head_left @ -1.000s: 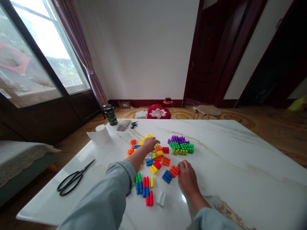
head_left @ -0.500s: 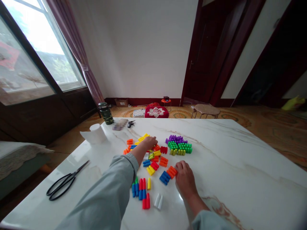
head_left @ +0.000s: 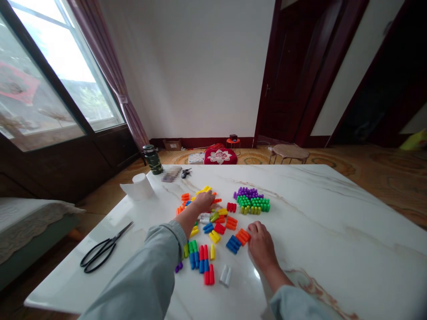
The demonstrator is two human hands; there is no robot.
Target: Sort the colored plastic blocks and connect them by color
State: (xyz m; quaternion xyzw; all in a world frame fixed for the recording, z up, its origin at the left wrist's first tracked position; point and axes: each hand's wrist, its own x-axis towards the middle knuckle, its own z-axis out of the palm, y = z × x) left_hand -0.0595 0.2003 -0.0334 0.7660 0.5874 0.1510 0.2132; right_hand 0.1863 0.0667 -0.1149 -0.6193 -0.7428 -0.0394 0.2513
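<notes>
My left hand (head_left: 204,201) reaches into a pile of bullet-shaped plastic blocks, its fingers closed around orange blocks (head_left: 216,200) that show beside the fingertips. My right hand (head_left: 262,244) is closed, with curled fingers at the right end of a row of orange blocks (head_left: 243,237); its fingertips are partly hidden. Blue blocks (head_left: 233,244) adjoin that orange row. Beyond my right hand stand purple (head_left: 247,192), green (head_left: 255,204) and olive blocks (head_left: 251,210) in rows. Nearer me lie joined red and blue blocks (head_left: 203,259) and white blocks (head_left: 226,275).
Black-handled scissors (head_left: 106,249) lie on the left of the marble-patterned table (head_left: 316,231). A paper roll (head_left: 139,186), a camouflage flask (head_left: 152,159) and keys (head_left: 186,173) are toward the far left. A stool (head_left: 289,152) stands beyond the table.
The view has shifted slightly, so the table's things appear a little further right. My left hand stays at the pile, with orange blocks now showing at its fingertips. My right hand stays by the orange row.
</notes>
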